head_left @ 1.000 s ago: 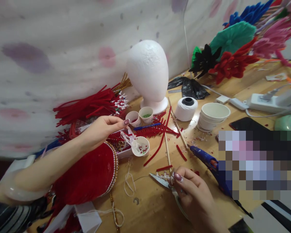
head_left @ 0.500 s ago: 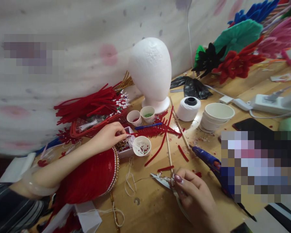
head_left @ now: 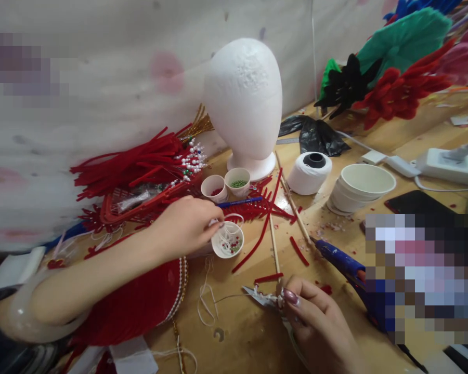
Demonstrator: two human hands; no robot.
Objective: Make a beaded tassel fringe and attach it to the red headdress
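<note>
My left hand reaches over the left rim of a small paper cup. Its thumb and finger are pinched on white thread that loops over the cup; red and green beads lie inside. Lower right, my right hand pinches a short strand of small white beads, from which a thin line runs left. A scissor blade points out beneath the strand; whether the hand also grips the handles is hidden. A red headdress piece with a pearl edge lies below my left forearm.
A white foam head stands behind two cups of beads, one red, one green. Right of it are a thread spool, stacked cups and a blue glue gun. Red stems fill a basket.
My left hand has moved right, from the box of small parts to the cup, where white thread now loops up. My right hand keeps its pinch. The view has shifted slightly.
</note>
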